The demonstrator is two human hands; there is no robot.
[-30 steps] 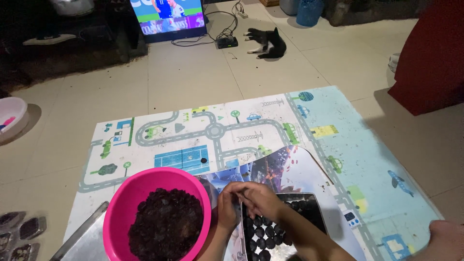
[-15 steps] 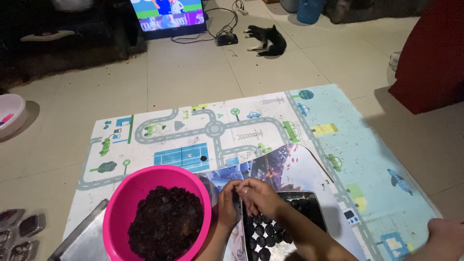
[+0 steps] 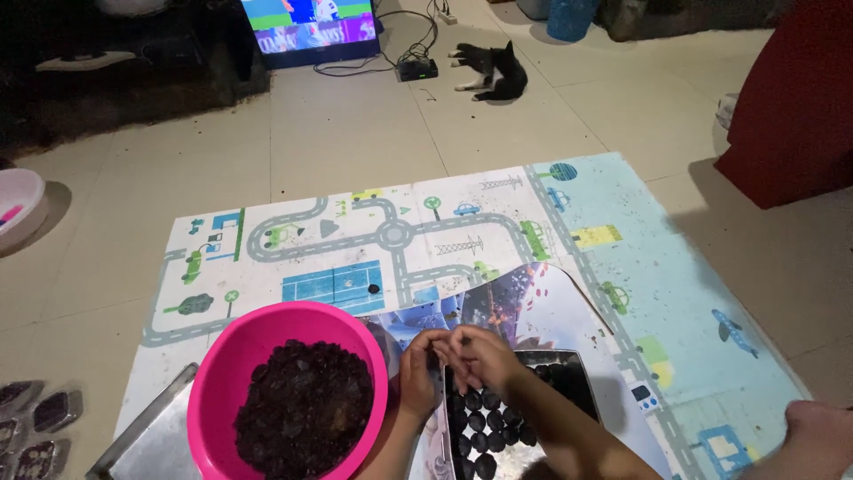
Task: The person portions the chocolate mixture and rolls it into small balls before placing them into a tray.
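Note:
My left hand (image 3: 418, 372) and my right hand (image 3: 482, 356) meet over the near left corner of a black seedling tray (image 3: 569, 373). Its cells hold dark soil. My left hand's fingers curl around the tray's left rim. My right hand's fingertips are pinched together just above the cells, touching the left hand; anything between them is hidden. A bright pink bowl (image 3: 267, 342), about half full of dark soil, stands right beside my left wrist.
A glossy printed sheet (image 3: 542, 298) lies under the tray on a road-pattern play mat (image 3: 382, 231). A metal tray (image 3: 147, 440) sits under the bowl, with small soil-filled trays (image 3: 40, 422) left of it. A cat (image 3: 489, 69), a lit screen (image 3: 306, 22) and a red object (image 3: 791, 98) are beyond.
Both hands stay at the tray's corner with only small finger movements. The view has shifted slightly.

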